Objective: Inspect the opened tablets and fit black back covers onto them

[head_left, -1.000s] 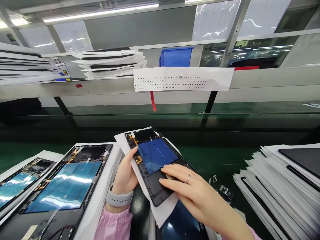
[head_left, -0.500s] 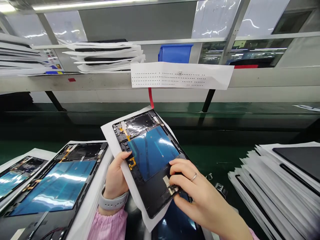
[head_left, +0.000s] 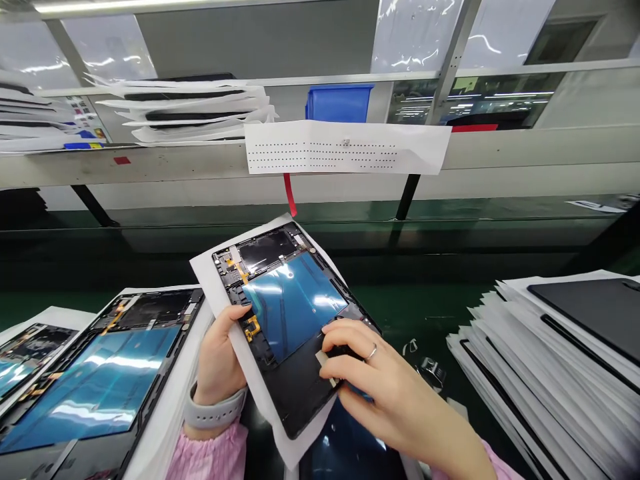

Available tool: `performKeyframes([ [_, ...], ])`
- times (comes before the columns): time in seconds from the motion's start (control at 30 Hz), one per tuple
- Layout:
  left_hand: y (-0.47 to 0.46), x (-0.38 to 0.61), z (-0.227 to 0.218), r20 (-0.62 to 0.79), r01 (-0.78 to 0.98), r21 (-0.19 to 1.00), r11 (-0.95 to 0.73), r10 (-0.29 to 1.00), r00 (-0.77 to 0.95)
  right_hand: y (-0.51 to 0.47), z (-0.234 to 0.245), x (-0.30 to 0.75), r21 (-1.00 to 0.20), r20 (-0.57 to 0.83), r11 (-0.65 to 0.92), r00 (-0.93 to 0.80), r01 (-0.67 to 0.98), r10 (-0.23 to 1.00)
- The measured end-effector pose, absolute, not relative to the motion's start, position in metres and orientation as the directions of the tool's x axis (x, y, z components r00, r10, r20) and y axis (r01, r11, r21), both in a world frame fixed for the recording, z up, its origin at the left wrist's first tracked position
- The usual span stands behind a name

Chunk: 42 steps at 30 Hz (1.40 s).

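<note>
The left hand (head_left: pixel 220 363) pinches the open tablet (head_left: pixel 285 320) with its paper (head_left: pixel 210 277) at nine o'clock, while the right hand (head_left: pixel 370 380) presses bent fingers on it, so it might slip and fall.

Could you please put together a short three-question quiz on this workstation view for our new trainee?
1. True or false: the left hand grips the held tablet frame together with the white sheet under it.
2. Where do the right hand fingertips rest? A) on the blue bin B) on the frame's lower dark part C) on the dotted paper strip
3. Fill in: the stack of sheeted panels lies to the ___ of the hands.

Key
1. True
2. B
3. right
</note>
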State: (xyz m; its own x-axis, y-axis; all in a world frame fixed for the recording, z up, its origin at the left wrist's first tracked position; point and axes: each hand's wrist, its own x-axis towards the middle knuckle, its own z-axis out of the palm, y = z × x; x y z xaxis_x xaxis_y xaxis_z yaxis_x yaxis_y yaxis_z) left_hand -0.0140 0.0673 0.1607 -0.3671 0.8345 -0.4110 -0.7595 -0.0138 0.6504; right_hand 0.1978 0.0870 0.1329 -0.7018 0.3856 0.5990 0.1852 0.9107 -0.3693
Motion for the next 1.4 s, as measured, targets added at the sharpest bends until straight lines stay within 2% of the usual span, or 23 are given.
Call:
performKeyframes([
  [0.13,0.069,-0.013,0.162,-0.437,-0.742,0.669,0.053,0.835,-0.334,0.085,0.140,0.212,-0.508,0.569,0.849,-0.685,0.144,0.456],
  [0.23,0.069,-0.013,0.162,-0.450,-0.743,0.665,0.082,0.837,-0.310,0.091,0.139,0.221,-0.590,0.635,0.779,-0.475,0.212,0.610],
  [0.3,0.068,-0.014,0.161,-0.459,-0.756,0.648,0.095,0.840,-0.288,0.098,0.136,0.223,-0.672,0.622,0.688,-0.294,0.275,0.726],
  [0.4,0.066,-0.015,0.160,-0.465,-0.786,0.610,0.100,0.849,-0.253,0.109,0.133,0.223,-0.832,0.487,0.518,-0.188,0.196,0.853],
  [0.53,0.063,-0.015,0.161,-0.479,-0.799,0.589,0.123,0.849,-0.223,0.116,0.135,0.222,-0.956,0.291,0.293,-0.261,-0.030,0.920],
  [0.67,0.062,-0.013,0.162,-0.522,-0.810,0.574,0.124,0.817,-0.245,0.116,0.136,0.223,-0.976,0.210,0.177,-0.321,-0.129,0.923],
  [0.77,0.060,-0.013,0.161,-0.536,-0.819,0.551,0.163,0.821,-0.197,0.116,0.134,0.223,-0.981,0.169,0.115,-0.394,-0.158,0.903],
  [0.97,0.057,-0.025,0.146,-0.426,-0.786,0.563,0.254,0.905,-0.013,0.117,0.132,0.222,-0.970,0.212,0.132,-0.450,-0.203,0.868],
  [1.07,0.057,-0.031,0.140,-0.397,-0.769,0.560,0.307,0.915,0.076,0.115,0.134,0.221,-0.973,0.181,0.098,-0.435,-0.207,0.882],
  [1.23,0.057,-0.030,0.140,-0.369,-0.769,0.583,0.263,0.929,0.038,0.111,0.137,0.219,-0.975,0.109,0.022,-0.391,-0.221,0.914],
  [1.4,0.057,-0.024,0.147,-0.385,-0.776,0.574,0.262,0.923,0.026,0.110,0.138,0.219,-0.962,0.110,-0.003,-0.400,-0.272,0.910],
])
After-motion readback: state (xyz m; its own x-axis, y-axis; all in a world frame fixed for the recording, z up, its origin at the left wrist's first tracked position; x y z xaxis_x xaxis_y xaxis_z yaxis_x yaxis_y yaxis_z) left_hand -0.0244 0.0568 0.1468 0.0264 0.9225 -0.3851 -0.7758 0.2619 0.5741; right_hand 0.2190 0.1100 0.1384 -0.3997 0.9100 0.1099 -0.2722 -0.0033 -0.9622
